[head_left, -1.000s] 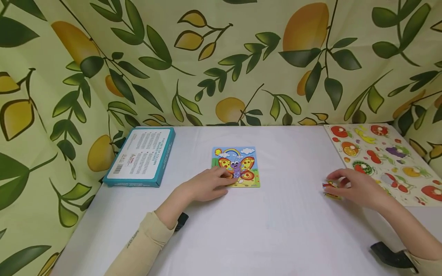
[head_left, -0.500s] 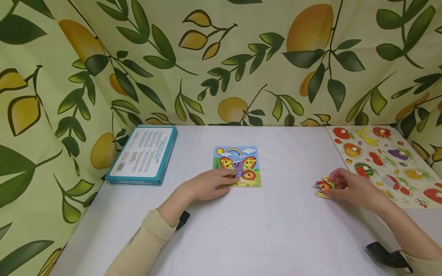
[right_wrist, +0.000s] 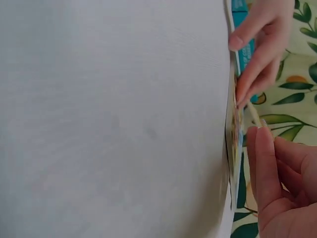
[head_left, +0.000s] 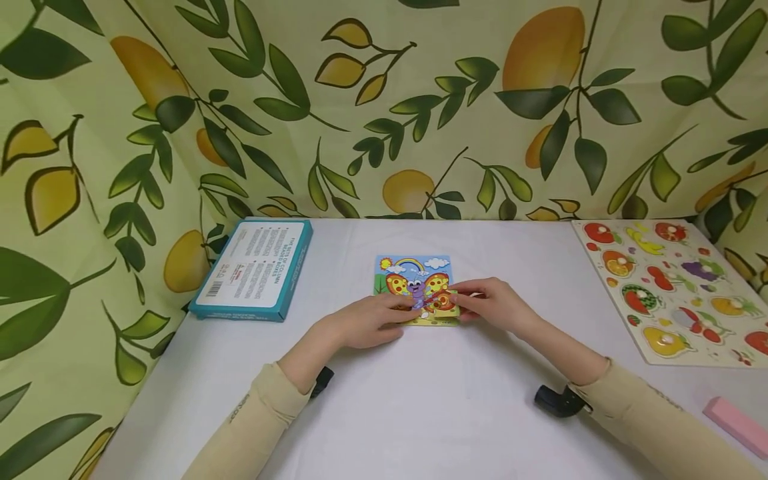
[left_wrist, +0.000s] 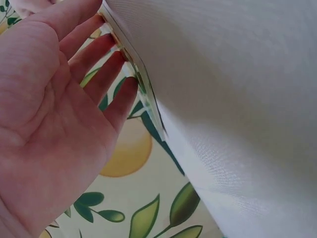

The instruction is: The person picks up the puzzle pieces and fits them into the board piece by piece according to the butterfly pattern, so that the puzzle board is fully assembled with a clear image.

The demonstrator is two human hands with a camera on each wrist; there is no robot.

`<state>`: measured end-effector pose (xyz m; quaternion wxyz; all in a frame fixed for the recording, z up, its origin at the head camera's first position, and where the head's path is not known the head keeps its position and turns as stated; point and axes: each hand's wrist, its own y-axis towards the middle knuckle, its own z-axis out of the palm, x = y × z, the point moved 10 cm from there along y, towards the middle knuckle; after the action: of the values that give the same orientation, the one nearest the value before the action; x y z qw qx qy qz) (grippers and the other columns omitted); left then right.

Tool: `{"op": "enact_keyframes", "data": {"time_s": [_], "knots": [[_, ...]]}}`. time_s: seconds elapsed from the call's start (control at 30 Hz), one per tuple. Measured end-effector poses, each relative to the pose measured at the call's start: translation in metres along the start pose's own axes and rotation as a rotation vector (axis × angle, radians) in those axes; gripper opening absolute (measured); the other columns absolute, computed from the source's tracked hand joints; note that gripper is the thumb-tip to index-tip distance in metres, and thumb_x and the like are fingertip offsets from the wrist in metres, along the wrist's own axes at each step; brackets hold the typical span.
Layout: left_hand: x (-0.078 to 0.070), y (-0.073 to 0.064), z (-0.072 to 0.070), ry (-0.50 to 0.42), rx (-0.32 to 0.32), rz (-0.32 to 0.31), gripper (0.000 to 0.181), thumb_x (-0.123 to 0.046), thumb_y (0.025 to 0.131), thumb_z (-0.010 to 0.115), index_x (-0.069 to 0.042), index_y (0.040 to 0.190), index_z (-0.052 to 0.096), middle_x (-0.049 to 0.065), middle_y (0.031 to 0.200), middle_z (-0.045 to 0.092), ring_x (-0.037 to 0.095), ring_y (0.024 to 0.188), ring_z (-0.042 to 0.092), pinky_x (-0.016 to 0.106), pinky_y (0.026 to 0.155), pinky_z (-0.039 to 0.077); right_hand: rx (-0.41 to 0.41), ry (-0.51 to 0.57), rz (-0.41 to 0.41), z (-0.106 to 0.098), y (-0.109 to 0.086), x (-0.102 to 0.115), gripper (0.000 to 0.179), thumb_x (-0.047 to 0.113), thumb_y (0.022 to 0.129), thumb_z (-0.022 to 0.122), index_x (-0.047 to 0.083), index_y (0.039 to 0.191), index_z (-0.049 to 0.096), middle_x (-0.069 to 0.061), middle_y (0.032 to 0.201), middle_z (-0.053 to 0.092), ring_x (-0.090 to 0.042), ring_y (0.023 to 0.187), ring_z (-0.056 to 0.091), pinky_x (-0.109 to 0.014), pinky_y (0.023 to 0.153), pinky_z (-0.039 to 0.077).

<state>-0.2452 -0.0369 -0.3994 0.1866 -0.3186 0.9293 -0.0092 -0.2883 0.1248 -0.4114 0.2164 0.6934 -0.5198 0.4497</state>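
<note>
A square butterfly jigsaw puzzle (head_left: 413,265) lies flat on the white table in the head view. My left hand (head_left: 369,321) rests its fingertips on the puzzle's lower left part; in the left wrist view its fingers (left_wrist: 101,54) reach out fairly straight to the board. Over the puzzle's right side, my right hand (head_left: 501,307) pinches a puzzle piece (head_left: 445,303) with red, yellow and green print. The right wrist view shows this piece edge-on (right_wrist: 254,115), tilted between thumb and fingers, just off the board. My fingers cover part of the butterfly.
A teal box (head_left: 255,270) with a white printed label lies at the back left. A fruit-picture peg board (head_left: 678,287) is at the right. A pink block (head_left: 737,425) sits near the right front edge. Patterned cloth (head_left: 360,100) hangs behind the table.
My right hand has carried the puzzle piece leftward from beside the fruit board to the butterfly puzzle. My left hand stays on the puzzle. The pink block has come into sight.
</note>
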Motion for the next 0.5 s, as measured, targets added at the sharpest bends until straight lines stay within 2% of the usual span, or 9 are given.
{"op": "enact_keyframes", "data": {"time_s": [0.17, 0.33, 0.5], "knots": [[0.001, 0.001, 0.002, -0.005, 0.012, -0.014, 0.047, -0.023, 0.101, 0.055, -0.017, 0.146, 0.047, 0.006, 0.147, 0.045, 0.021, 0.136, 0.039, 0.038, 0.112, 0.032, -0.010, -0.041, -0.002, 0.010, 0.012, 0.003, 0.031, 0.020, 0.093, 0.068, 0.000, 0.116, 0.068, -0.006, 0.088, 0.070, -0.014, 0.070, 0.065, -0.026, 0.066, 0.056], [0.000, 0.000, 0.001, -0.001, 0.010, -0.011, 0.047, -0.023, 0.100, 0.055, -0.017, 0.146, 0.047, 0.006, 0.147, 0.045, 0.022, 0.137, 0.038, 0.038, 0.112, 0.031, -0.061, -0.079, -0.026, 0.006, 0.015, 0.005, 0.018, 0.017, 0.088, 0.074, 0.004, 0.097, 0.067, -0.003, 0.076, 0.067, -0.015, 0.062, 0.064, -0.027, 0.061, 0.056], [-0.001, 0.001, 0.001, 0.025, 0.016, -0.006, 0.048, -0.023, 0.101, 0.054, -0.019, 0.148, 0.046, 0.006, 0.147, 0.045, 0.022, 0.135, 0.040, 0.038, 0.111, 0.033, -0.078, -0.110, -0.044, 0.004, 0.015, 0.005, 0.016, 0.017, 0.085, 0.077, 0.006, 0.091, 0.067, -0.002, 0.076, 0.066, -0.015, 0.062, 0.063, -0.026, 0.059, 0.055]]}}
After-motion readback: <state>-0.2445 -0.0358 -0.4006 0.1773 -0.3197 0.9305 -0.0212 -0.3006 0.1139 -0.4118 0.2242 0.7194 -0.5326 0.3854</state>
